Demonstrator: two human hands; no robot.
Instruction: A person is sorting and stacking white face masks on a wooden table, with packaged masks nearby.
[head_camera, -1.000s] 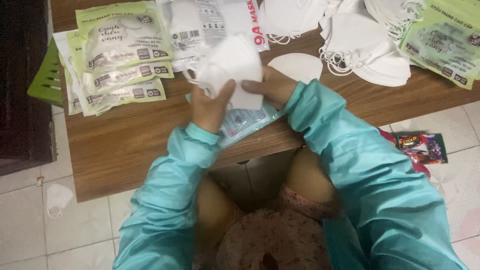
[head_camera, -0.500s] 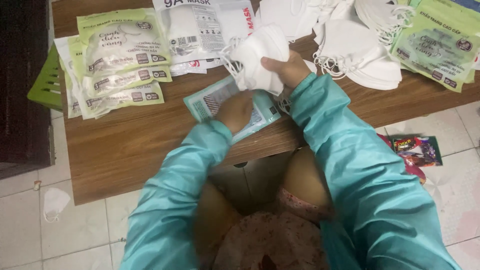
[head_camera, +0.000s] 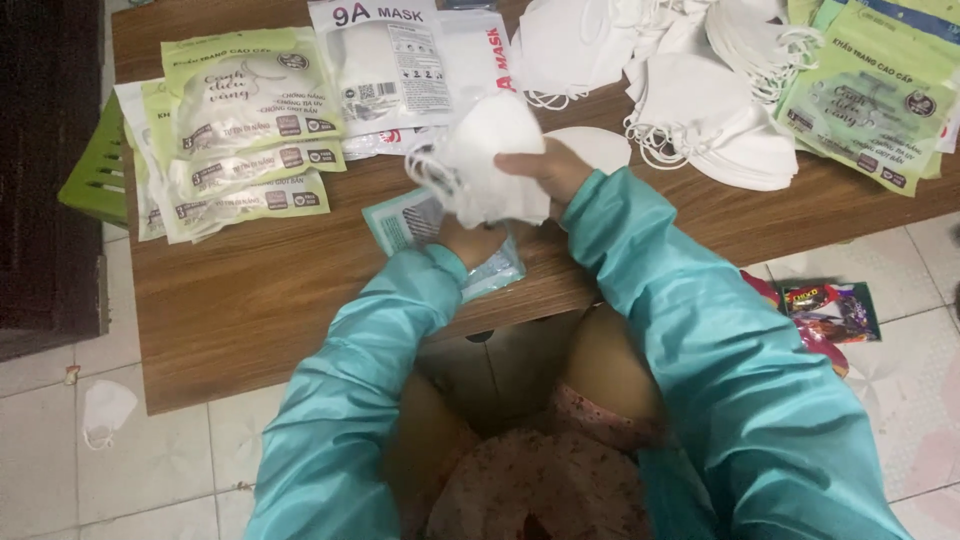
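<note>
**Centre frame: masks up, pouch pinned**

Over the middle of the table (head_camera: 250, 310), my right hand (head_camera: 545, 168) pinches a bunch of white masks (head_camera: 485, 160); a second ago both hands held it lower, square before me. Since then my left hand (head_camera: 470, 240) has dropped onto one clear pouch (head_camera: 425, 225), fingers hidden, so I cannot tell its grip. To me, the pouch looks ready for filling. Outward: about four green packs (head_camera: 240, 130) upper left, two white packs (head_camera: 390, 70) at top, loose masks (head_camera: 700, 90) beyond counting upper right, one mask on the floor (head_camera: 105, 410).
</note>
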